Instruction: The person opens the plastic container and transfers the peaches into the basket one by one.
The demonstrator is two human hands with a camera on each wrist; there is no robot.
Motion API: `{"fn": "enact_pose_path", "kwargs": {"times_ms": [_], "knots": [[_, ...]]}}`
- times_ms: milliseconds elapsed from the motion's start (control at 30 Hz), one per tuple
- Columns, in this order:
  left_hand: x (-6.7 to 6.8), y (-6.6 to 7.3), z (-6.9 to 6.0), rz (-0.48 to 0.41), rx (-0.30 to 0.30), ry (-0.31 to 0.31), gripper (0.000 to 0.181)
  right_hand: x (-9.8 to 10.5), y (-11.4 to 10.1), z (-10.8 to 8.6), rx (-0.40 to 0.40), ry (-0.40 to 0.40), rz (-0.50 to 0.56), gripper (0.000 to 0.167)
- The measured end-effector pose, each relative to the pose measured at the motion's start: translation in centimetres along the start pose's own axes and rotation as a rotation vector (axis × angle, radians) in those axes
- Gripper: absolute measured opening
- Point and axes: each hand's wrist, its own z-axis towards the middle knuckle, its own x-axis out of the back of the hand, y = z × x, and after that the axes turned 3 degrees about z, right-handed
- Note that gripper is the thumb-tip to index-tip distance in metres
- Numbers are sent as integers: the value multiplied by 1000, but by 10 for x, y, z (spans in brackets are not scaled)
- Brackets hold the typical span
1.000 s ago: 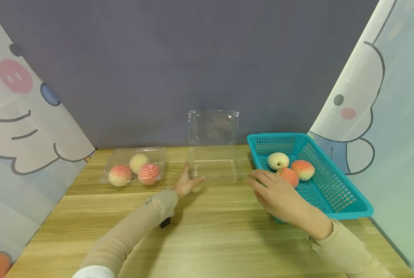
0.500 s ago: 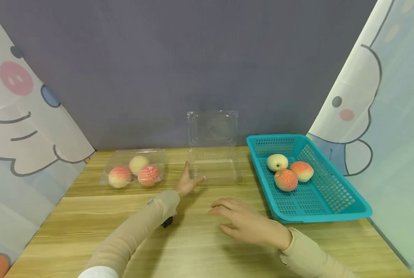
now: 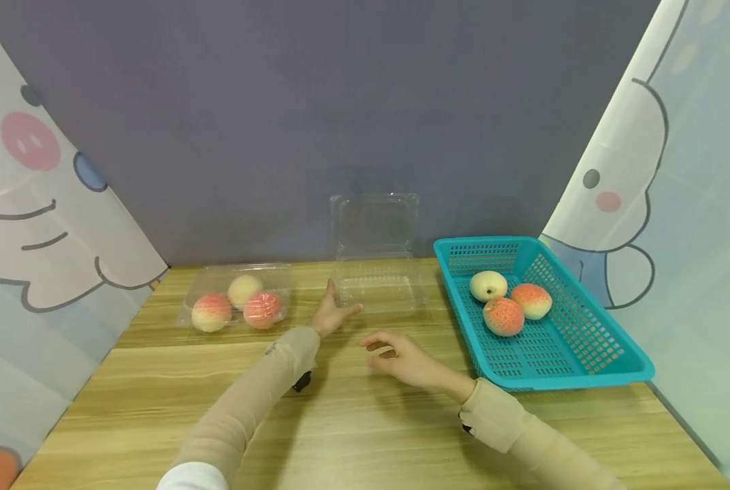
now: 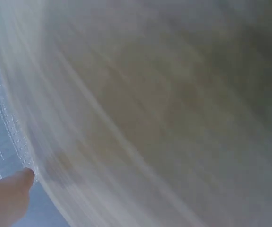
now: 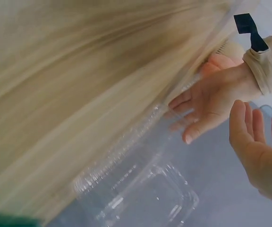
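Note:
A clear plastic clamshell box [image 3: 380,294] stands on the table with its lid [image 3: 374,221] raised against the dark wall. My left hand [image 3: 330,316] is at the box's left side, fingers straight and thumb spread along the front; in the right wrist view, the left hand [image 5: 214,97] shows its fingers by the clear wall. Over the table just in front of the box, my right hand [image 3: 406,361] hovers with loosely bent fingers and holds nothing. The left wrist view shows only one digit of the left hand [image 4: 8,196] near the plastic edge.
At the right, a teal basket [image 3: 576,382] contains a pale peach [image 3: 488,287] and two red-orange peaches [image 3: 504,317]. Left of my left hand lies another clear box [image 3: 273,269] with three peaches [image 3: 212,313] under its lid. A dark wall rises behind the table.
My right hand has come away from the basket, moving left to a spot before the box, with nothing in it. The left hand has stayed by the box's left side.

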Motion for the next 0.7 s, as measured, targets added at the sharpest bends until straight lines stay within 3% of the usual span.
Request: {"fn": "enact_pose_path", "kwargs": {"times_ms": [133, 400, 533, 700], "knots": [[1, 1, 0, 27, 8, -13, 105, -3, 3, 7, -33, 31, 36, 30], [5, 3, -5, 55, 11, 12, 103, -9, 10, 14, -71, 3, 58, 33], [4, 6, -7, 89, -29, 32, 102, -9, 13, 14, -77, 7, 61, 33], [-1, 7, -10, 199, -80, 61, 100, -8, 17, 17, -89, 22, 56, 33]]}}
